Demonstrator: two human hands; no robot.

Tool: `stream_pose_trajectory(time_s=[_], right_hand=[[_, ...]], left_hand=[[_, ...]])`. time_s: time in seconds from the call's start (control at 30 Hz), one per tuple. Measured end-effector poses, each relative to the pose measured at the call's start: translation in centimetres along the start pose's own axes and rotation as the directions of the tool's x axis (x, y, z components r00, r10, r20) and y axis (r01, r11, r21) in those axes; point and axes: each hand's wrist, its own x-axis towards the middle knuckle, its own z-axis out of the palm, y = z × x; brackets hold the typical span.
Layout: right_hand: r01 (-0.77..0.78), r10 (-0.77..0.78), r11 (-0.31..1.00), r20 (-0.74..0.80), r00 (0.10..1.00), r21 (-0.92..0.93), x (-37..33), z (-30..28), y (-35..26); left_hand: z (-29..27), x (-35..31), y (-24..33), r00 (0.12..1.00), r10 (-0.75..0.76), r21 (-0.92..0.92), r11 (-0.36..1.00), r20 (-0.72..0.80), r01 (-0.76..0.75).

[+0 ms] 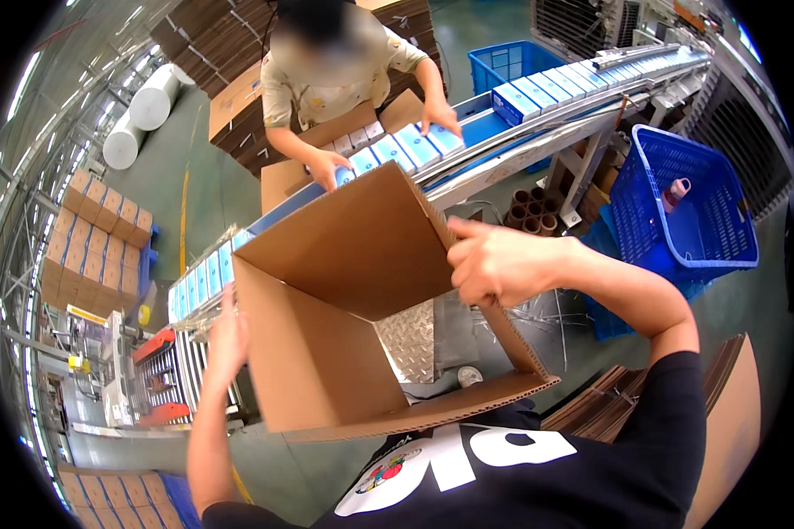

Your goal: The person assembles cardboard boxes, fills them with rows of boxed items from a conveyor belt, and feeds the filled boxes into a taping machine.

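Observation:
I hold an open brown cardboard box [326, 353] in front of my chest, its open end toward me and its flaps spread. My left hand [228, 339] presses flat against the box's left outer side. My right hand [494, 260] grips the right wall of the box near its top edge. Through the box I see a metal tread plate [412, 339] below. Behind the box a conveyor [538, 110] carries a row of small blue-and-white cartons [516, 99].
Across the conveyor another person [335, 70] handles blue-and-white cartons [397, 150] over a cardboard box. Blue plastic baskets [679, 203] stand at the right. Flat cardboard [732, 414] lies at my right. Stacked brown boxes [93, 247] and a roller track [172, 370] are at the left.

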Motion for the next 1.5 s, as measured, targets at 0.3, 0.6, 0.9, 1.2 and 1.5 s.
stream_pose_trajectory(time_s=[0.3, 0.6, 0.9, 1.2, 1.5], right_hand=[[0.018, 0.025, 0.997, 0.568, 0.823, -0.07, 5.1, 19.2, 0.6], [-0.566, -0.185, 0.374, 0.657, 0.731, 0.735, -2.1, 7.9, -4.7], [-0.555, 0.458, 0.809, 0.384, 0.802, 0.194, -3.0, 6.5, -1.1], [-0.769, 0.78, 0.623, -0.038, 0.625, 0.144, -5.8, 16.5, 0.3], [-0.733, 0.952, 0.062, 0.18, 0.247, 0.678, -2.9, 22.2, -1.3]], left_hand=[[7.8, -2.1, 14.9, 0.935, 0.278, 0.014, 0.958, 0.219, -0.288], [19.1, 0.5, 13.2, 0.74, 0.405, -0.016, 0.882, 0.536, -0.471], [7.2, 10.3, 14.7, 0.721, 0.677, -0.853, 0.455, 0.146, -0.254], [6.5, 11.2, 8.6, 0.82, 0.374, -0.429, 0.886, 0.433, -0.177], [19.2, -0.1, 0.3, 0.924, 0.325, 0.009, 0.944, -0.204, -0.33]])
